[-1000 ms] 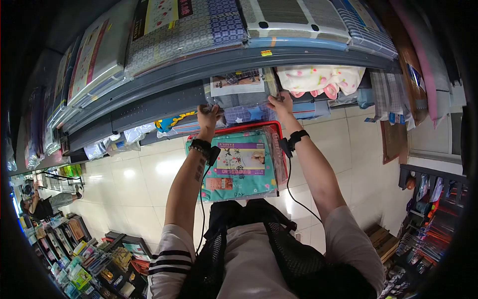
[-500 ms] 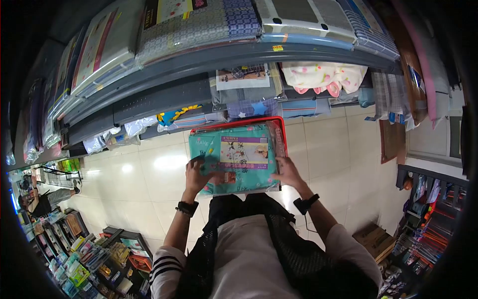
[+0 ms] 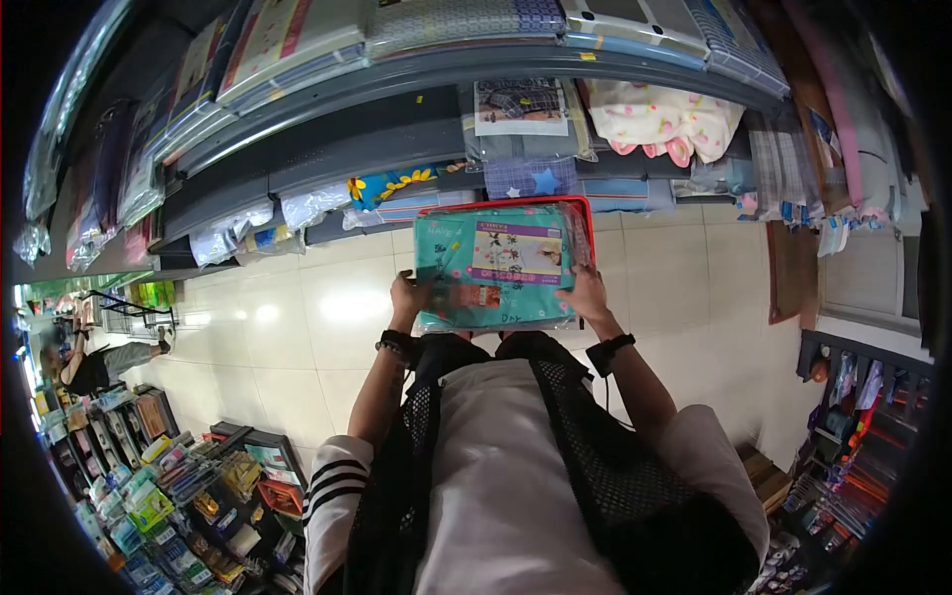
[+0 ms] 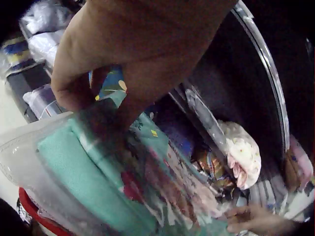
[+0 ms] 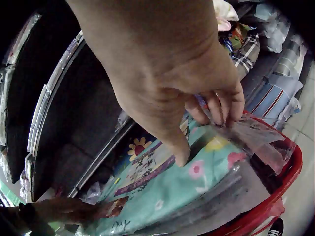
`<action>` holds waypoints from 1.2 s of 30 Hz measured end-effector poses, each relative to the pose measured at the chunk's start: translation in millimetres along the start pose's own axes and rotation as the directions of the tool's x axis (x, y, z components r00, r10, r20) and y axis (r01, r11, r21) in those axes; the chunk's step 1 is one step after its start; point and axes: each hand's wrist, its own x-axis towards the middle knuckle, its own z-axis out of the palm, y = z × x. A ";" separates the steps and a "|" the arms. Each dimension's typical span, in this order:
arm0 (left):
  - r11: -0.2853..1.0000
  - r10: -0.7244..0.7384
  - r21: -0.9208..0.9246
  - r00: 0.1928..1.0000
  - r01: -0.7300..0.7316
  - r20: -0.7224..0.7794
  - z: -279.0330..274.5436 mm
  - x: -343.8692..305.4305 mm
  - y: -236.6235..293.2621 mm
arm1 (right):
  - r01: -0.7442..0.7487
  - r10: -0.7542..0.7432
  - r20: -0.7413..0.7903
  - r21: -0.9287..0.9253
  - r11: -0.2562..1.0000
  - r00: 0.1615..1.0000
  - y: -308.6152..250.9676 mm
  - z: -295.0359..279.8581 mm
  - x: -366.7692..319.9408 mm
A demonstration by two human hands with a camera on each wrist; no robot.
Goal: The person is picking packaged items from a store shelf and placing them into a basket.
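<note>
A teal, flower-printed fabric pack (image 3: 436, 243) in clear plastic lies flat over a red basket (image 3: 590, 223), in front of my legs. My left hand (image 3: 407, 299) grips its left edge; in the left wrist view the thumb of that hand (image 4: 133, 69) lies over the plastic and the fingers go round the side. On the right edge, my right hand (image 3: 587, 295) holds the pack, thumb on top and fingers bent over the plastic in the right wrist view. A purple and yellow label (image 3: 518, 253) shows on the pack's top.
Beyond the basket, a lower shelf holds a grey packaged textile (image 3: 526, 114) and a white spotted cloth (image 3: 664, 119). More bedding packs (image 3: 466, 25) line the shelf above. A person (image 3: 89, 362) is far left; racks of goods (image 3: 169, 496) stand behind on both sides. The floor (image 3: 684, 268) is tiled.
Both hands have left the grey pack on the lower shelf and come back to the teal pack. From touching its top, they have moved to its left and right edges.
</note>
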 end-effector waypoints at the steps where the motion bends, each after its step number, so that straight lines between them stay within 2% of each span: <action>1: 0.991 -0.098 -0.079 0.982 0.112 0.164 -5.3 1.8 -1.4 | 0.009 -0.009 -0.005 -0.001 1.000 1.000 -1.0 -0.4 -1.3; 2: 0.953 -0.113 -0.245 0.959 0.178 0.259 -8.7 1.2 -3.1 | -0.002 0.002 0.027 -0.001 1.000 1.000 -1.8 -0.9 -2.0; 3: 0.953 -0.106 -0.251 0.962 0.170 0.251 -13.2 1.1 2.4 | -0.012 0.012 0.056 -0.001 1.000 0.998 -2.9 -1.8 -0.4; 5: 0.711 0.092 -0.647 0.876 0.275 0.473 -21.3 -0.7 12.5 | 0.007 -0.006 0.033 -0.007 1.000 0.999 -4.8 -2.1 -2.9; 8: 0.713 0.070 -0.629 0.861 0.310 0.503 -44.8 -18.5 50.6 | 0.021 -0.021 0.021 0.006 1.000 1.000 0.3 4.0 1.5; 10: 0.726 0.085 -0.615 0.848 0.306 0.522 -33.3 -7.3 29.5 | 0.023 -0.023 0.029 0.022 0.999 0.999 3.8 8.2 3.6; 12: 0.739 0.100 -0.603 0.835 0.302 0.541 -18.1 5.3 4.4 | -0.051 0.047 0.070 0.065 0.997 0.996 3.1 8.3 7.1; 15: 0.704 0.120 -0.635 0.828 0.318 0.548 -9.7 7.3 -19.8 | -0.029 0.028 0.041 0.025 0.999 0.999 -0.6 5.9 7.8; 17: 0.800 0.341 -0.600 0.838 -0.020 0.427 -9.9 4.0 -30.2 | -0.042 0.041 0.048 0.020 0.999 0.998 -4.0 4.4 8.4; 18: 0.842 0.493 -0.427 0.790 -0.329 0.364 -13.0 5.1 -32.6 | -0.055 0.054 0.059 0.016 0.998 0.997 -3.2 5.3 9.0; 19: 0.841 0.496 -0.428 0.787 -0.331 0.366 -11.3 8.9 -30.8 | -0.057 0.056 0.056 0.015 0.998 0.997 -2.8 6.7 10.5; 20: 0.807 0.290 -0.589 0.836 0.049 0.466 -8.7 11.9 -28.7 | -0.059 0.059 0.061 0.001 0.998 0.996 -2.7 8.8 11.2; 21: 0.630 0.098 -0.655 0.794 0.418 0.600 -7.5 11.9 -28.2 | -0.061 0.062 0.068 -0.013 0.998 0.996 -0.7 12.9 10.6; 22: 0.630 0.097 -0.654 0.793 0.419 0.601 -7.9 10.0 -29.7 | -0.062 0.063 0.068 -0.012 0.998 0.996 1.0 16.7 11.9; 24: 0.778 0.334 -0.627 0.817 0.043 0.471 -11.7 4.6 -29.7 | -0.084 0.094 0.102 -0.091 0.992 0.990 1.9 20.3 16.6; 25: 0.778 0.334 -0.627 0.817 0.043 0.470 -14.1 3.1 -26.8 | -0.084 0.093 0.102 -0.091 0.992 0.990 2.3 20.3 17.0; 28: 0.782 0.324 -0.620 0.806 0.068 0.496 -21.3 -1.3 -13.5 | -0.043 0.057 0.113 -0.127 0.991 0.992 -4.4 11.0 15.7; 30: 0.681 0.135 -0.625 0.773 0.382 0.620 -20.1 -0.8 -9.7 | -0.067 0.070 0.233 -0.022 0.998 0.970 -14.8 -2.9 13.9; 34: 0.652 0.162 -0.649 0.764 0.392 0.625 -12.1 2.8 -16.0 | -0.099 0.102 0.262 -0.026 0.995 0.960 -16.3 1.6 12.9; 36: 0.569 0.152 -0.702 0.784 0.429 0.602 -12.2 -1.4 -12.4 | 0.027 -0.019 0.082 -0.098 0.995 0.996 -22.8 5.4 7.9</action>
